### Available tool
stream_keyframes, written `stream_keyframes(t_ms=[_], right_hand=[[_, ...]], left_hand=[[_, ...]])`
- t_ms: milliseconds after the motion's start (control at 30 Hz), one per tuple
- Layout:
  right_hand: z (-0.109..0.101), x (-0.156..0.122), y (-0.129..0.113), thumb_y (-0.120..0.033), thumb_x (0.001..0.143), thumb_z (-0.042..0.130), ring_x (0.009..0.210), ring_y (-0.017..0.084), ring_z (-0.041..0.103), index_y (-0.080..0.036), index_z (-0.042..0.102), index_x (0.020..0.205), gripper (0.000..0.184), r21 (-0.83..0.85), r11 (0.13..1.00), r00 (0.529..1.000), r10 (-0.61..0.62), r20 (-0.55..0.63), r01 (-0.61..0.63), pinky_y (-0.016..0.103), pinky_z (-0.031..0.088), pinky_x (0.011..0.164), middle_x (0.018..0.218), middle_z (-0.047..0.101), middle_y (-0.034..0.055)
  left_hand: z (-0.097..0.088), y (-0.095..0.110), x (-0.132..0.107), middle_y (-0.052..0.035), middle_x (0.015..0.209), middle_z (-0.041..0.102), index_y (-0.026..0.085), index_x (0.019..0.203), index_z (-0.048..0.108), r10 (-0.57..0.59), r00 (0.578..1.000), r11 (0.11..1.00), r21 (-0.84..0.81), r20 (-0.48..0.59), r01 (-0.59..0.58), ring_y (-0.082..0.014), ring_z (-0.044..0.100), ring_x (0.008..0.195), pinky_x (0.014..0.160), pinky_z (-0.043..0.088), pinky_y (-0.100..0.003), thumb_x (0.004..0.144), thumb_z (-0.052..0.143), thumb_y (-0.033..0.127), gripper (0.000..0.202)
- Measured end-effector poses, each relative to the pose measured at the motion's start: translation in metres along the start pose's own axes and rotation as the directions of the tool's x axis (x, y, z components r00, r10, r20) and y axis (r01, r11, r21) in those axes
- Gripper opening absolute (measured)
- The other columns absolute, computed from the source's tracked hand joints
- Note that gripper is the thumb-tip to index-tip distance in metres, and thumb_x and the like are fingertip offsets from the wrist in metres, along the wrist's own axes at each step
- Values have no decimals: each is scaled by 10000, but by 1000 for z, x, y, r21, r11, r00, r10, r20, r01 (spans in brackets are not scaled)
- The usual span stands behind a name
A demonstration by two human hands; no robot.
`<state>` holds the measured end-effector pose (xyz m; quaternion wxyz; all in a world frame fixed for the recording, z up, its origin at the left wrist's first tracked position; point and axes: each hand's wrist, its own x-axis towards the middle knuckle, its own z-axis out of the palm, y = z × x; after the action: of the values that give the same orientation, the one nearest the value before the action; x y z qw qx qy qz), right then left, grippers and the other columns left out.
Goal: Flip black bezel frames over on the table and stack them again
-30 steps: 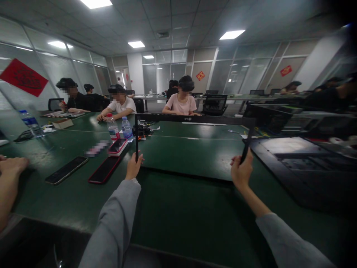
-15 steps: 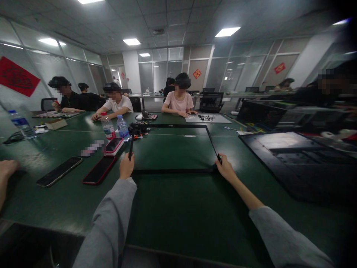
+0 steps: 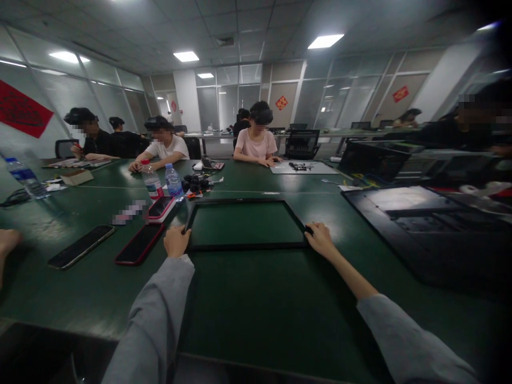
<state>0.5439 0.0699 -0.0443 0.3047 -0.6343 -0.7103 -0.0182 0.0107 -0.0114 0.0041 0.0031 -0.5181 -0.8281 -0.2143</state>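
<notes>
A thin black rectangular frame (image 3: 248,246), like a monitor bezel, lies flat or nearly flat at the green table (image 3: 280,304). Its middle is hollow and the tabletop shows through. My left hand (image 3: 176,241) is closed around its left side near the front corner. On the opposite side, my right hand (image 3: 320,238) grips the right edge near the front corner, thumb and fingers pinched. Left of my left hand lies a phone with a red edge (image 3: 140,244). Whether the frame's underside fully touches the table I cannot tell.
Another dark phone (image 3: 82,246), a pink phone on a box (image 3: 160,207) and two bottles (image 3: 174,182) stand or lie at left. A large black panel (image 3: 404,234) occupies the right. A computer case (image 3: 374,162) is behind it. Another person's hand (image 3: 8,241) rests at the far left.
The black frame's far side has come down from a raised tilt toward the tabletop. Both my hands have stayed on its sides, tilting with it.
</notes>
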Motion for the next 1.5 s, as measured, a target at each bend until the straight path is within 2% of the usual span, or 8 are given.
stream_keyframes(t_ms=[367, 733, 833, 967, 1100, 1300, 1367, 1500], right_hand=[[-1, 7, -9, -287, 927, 489, 1156, 324, 523, -86, 642, 1308, 457, -117, 986, 992, 120, 29, -115, 439, 419, 1021, 1232, 573, 206], [0, 5, -8, -307, 913, 519, 1151, 350, 526, -113, 692, 1221, 402, -102, 985, 990, 143, 11, -141, 484, 442, 986, 1231, 583, 206], [1, 6, -9, -279, 900, 493, 1120, 333, 548, -116, 688, 1182, 379, -45, 996, 996, 79, -35, -80, 497, 449, 985, 1186, 622, 196], [-3, 7, -13, -292, 915, 435, 1081, 298, 578, -136, 650, 1199, 389, 115, 993, 985, 16, -170, 4, 491, 455, 1002, 1145, 660, 168], [-11, 5, -19, -316, 924, 427, 1072, 298, 583, -140, 636, 1202, 391, 156, 987, 961, 11, -275, 34, 493, 462, 996, 1148, 666, 168], [-23, 3, -30, -338, 966, 394, 1107, 293, 563, -151, 596, 1261, 404, 141, 984, 914, -42, -402, 108, 489, 451, 1007, 1154, 654, 157], [-27, 2, -34, -350, 976, 390, 1121, 293, 560, -153, 580, 1285, 413, 133, 985, 892, -37, -451, 108, 485, 445, 1012, 1166, 650, 153], [-31, -1, -41, -398, 994, 386, 1114, 283, 577, -161, 519, 1354, 451, 173, 983, 864, 34, -502, 62, 462, 460, 984, 1235, 620, 159]], left_hand=[[-1, 5, -4, -141, 1252, 659, 246, 1275, 698, 1, 1000, 998, 66, 19, -2, -308, 600, 1155, 902, 486, -394, 934, 517, 497, 460], [5, 6, -5, -169, 1213, 657, 178, 1231, 698, 71, 995, 995, 68, -70, -66, -321, 593, 1139, 899, 485, -418, 943, 518, 373, 392], [2, 9, -6, -141, 1193, 666, 208, 1148, 733, 122, 981, 992, 3, -148, -123, -299, 603, 1108, 889, 489, -407, 933, 520, 284, 312], [-3, 15, -7, -87, 1149, 679, 250, 1012, 761, 229, 916, 963, -58, -329, -262, -262, 593, 1107, 936, 473, -383, 932, 434, 148, 352], [-3, 14, -4, -144, 1225, 646, 170, 1271, 651, 102, 908, 981, -112, -406, -160, -306, 579, 1161, 974, 469, -427, 929, 529, 271, 377], [-4, 15, -5, -167, 1113, 701, 185, 1238, 635, -13, 985, 966, -256, -170, -32, -314, 673, 1026, 847, 512, -420, 979, 465, 461, 415], [-7, 19, -7, -147, 1051, 723, 205, 1246, 620, -37, 975, 955, -295, -218, -29, -310, 691, 973, 820, 510, -411, 991, 445, 446, 392], [-11, 25, -8, -104, 974, 739, 198, 1250, 561, -65, 910, 906, -407, -409, -118, -276, 710, 912, 788, 503, -366, 1016, 398, 405, 353]])
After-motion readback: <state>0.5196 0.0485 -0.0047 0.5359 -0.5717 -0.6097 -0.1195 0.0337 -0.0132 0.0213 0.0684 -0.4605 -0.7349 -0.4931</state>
